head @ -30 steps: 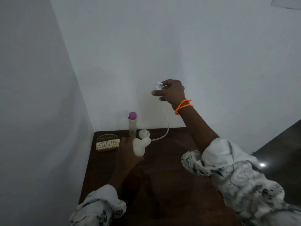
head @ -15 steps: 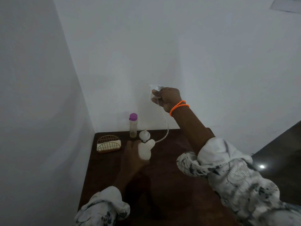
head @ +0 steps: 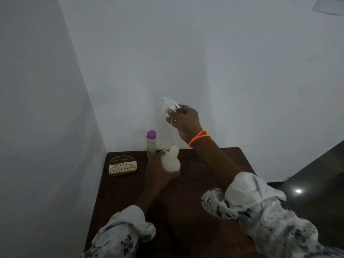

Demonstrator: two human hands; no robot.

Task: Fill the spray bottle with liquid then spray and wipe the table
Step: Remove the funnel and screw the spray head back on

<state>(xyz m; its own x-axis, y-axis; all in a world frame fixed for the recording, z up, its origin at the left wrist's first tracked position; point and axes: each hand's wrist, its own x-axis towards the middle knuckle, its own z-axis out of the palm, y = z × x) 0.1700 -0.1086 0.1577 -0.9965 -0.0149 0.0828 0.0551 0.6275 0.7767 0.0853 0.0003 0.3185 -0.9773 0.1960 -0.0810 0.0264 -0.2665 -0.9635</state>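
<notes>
My left hand [head: 158, 170] holds a small white spray bottle body [head: 171, 161] above the dark wooden table [head: 195, 202], its neck pointing up. My right hand [head: 185, 121] is raised above it, shut on the white trigger spray head [head: 170, 105]. The head's thin dip tube [head: 175, 138] hangs down toward the bottle's neck. A clear bottle with a purple cap [head: 151, 144] stands upright at the back of the table, just left of the spray bottle.
A gold wire holder with a folded pale cloth [head: 122, 165] sits at the table's back left corner. White walls close the left and back sides. A dark shiny floor [head: 316, 183] lies to the right of the table.
My right hand has moved the spray head left, over the bottle. The dip tube, which trailed out to the table on the right, now hangs straight down at the bottle's neck.
</notes>
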